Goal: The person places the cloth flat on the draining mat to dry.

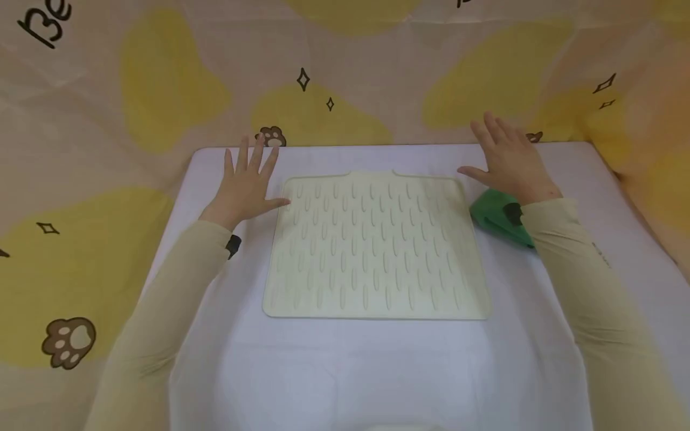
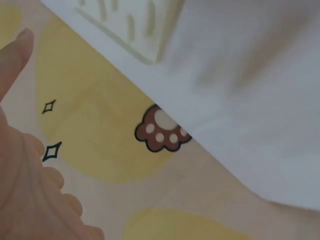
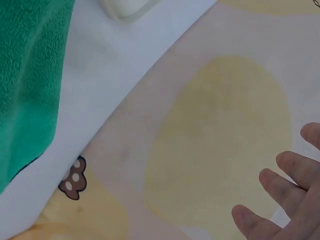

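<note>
A pale cream mat (image 1: 372, 239) with rows of raised oblong ridges lies flat on the white table. Over its far left corner my left hand (image 1: 245, 185) is spread, fingers straight and holding nothing; the thumb overlaps the mat's edge in the head view, and I cannot tell whether it touches. On the other side, my right hand (image 1: 514, 161) is held with fingers spread and nothing in it. Below that hand, partly hidden by the wrist and sleeve, a folded green cloth (image 1: 493, 212) sits beside the mat's right edge. Its fluffy texture shows in the right wrist view (image 3: 30, 90).
The white tabletop (image 1: 345, 365) ends at the back against a patterned hanging cloth (image 1: 372, 66) with yellow patches and paw prints. A pale object (image 1: 404, 427) is just visible at the bottom edge of the head view.
</note>
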Demonstrator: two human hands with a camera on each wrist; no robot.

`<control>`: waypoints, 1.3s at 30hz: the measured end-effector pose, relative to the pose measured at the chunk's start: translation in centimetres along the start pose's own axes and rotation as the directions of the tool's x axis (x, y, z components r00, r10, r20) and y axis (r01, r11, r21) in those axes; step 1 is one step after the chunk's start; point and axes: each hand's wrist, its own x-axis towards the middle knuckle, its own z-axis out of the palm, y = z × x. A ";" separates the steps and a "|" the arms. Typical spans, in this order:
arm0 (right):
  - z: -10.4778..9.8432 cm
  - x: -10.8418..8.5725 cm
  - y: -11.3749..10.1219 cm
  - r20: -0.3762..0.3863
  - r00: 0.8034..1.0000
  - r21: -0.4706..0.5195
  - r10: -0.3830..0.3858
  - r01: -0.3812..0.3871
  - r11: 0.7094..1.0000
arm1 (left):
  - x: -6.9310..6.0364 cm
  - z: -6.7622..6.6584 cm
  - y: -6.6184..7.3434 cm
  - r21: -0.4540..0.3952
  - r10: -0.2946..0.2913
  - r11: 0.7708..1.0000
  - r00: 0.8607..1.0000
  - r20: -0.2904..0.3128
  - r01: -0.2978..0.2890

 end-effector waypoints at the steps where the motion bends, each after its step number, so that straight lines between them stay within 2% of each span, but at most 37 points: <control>1: 0.1 -0.1 0.0 -0.005 1.000 0.009 -0.004 0.004 1.000 | -0.1 0.3 0.3 -0.005 0.002 1.000 1.000 -0.003 -0.002; 5: 0.6 -0.6 0.2 -0.054 0.998 0.072 -0.015 0.019 0.997 | -0.7 1.2 1.0 -0.034 0.012 0.999 1.000 0.004 -0.012; 10: 1.3 -1.6 0.8 -0.096 0.995 0.145 0.021 -0.007 0.989 | -1.3 1.8 1.7 -0.055 0.028 0.998 0.999 0.015 -0.027; 17: 2.2 -2.9 1.2 -0.094 0.993 0.203 0.077 -0.057 0.978 | -3.2 2.9 2.5 -0.093 0.004 0.996 0.998 0.055 0.002; 22: 2.6 -3.7 1.5 -0.084 0.990 0.249 0.116 -0.091 0.964 | -4.6 4.4 3.0 -0.129 -0.023 0.991 0.991 0.133 0.040; 27: 3.0 -4.5 1.9 -0.075 0.987 0.295 0.143 -0.115 0.949 | -5.5 5.6 3.5 -0.190 -0.009 0.981 0.981 0.192 0.046; 39: 4.4 -6.1 2.6 -0.037 0.981 0.325 0.189 -0.167 0.931 | -7.0 7.3 3.9 -0.326 0.047 0.945 0.970 0.238 0.035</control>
